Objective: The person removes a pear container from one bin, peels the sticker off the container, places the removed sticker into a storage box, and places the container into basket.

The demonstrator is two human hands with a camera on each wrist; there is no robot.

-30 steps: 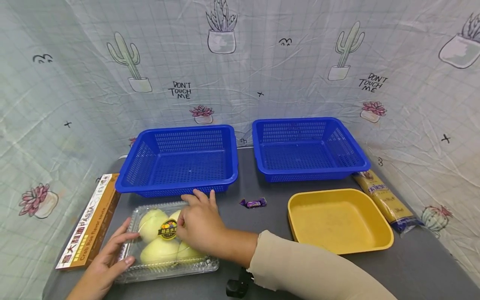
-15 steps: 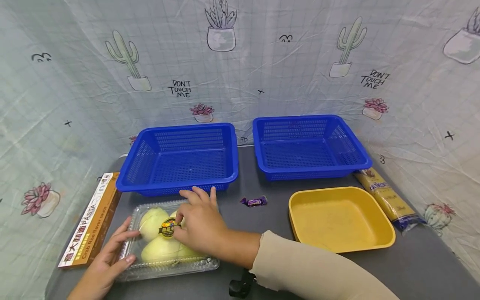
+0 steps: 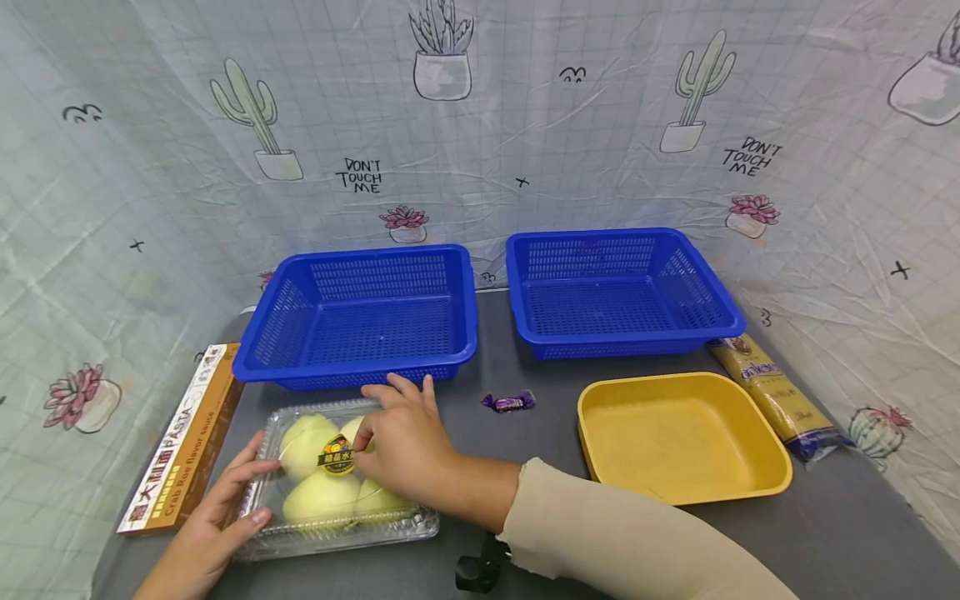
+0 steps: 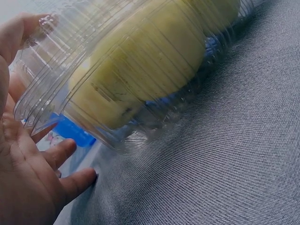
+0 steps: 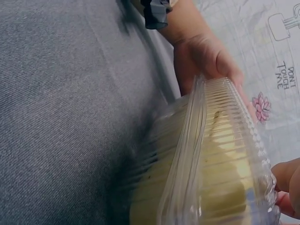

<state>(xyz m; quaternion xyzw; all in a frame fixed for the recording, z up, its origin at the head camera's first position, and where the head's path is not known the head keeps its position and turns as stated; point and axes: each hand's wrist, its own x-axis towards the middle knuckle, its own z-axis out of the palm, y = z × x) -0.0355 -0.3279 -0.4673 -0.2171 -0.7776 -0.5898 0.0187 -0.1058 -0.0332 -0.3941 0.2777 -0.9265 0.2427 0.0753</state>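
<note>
A clear plastic clamshell box (image 3: 262, 546) holds several pale yellow-green fruits (image 3: 321, 500) and lies at the front left in the head view. On its lid is a round black and yellow sticker (image 3: 335, 455). My left hand (image 3: 212, 521) rests against the box's left side, thumb and forefinger on the lid. In the left wrist view its lower fingers (image 4: 77, 183) stretch out loosely beside the box. My right hand (image 3: 408, 442) reaches over the lid, thumb and forefinger together at the sticker's right edge; the exact contact is hidden. The other fingers stick up.
Two blue baskets (image 3: 352, 367) (image 3: 630, 342) stand at the back. A yellow tray (image 3: 682, 492) is at right, beside a yellow pasta packet (image 3: 780, 400). A purple wrapped candy (image 3: 509, 402) lies mid-table. A pasta box (image 3: 180, 442) lies far left.
My right thumb and forefinger have shifted slightly at the sticker's right edge, where a dark, lifted-looking bit showed half a second ago. My left hand and the box have stayed in place.
</note>
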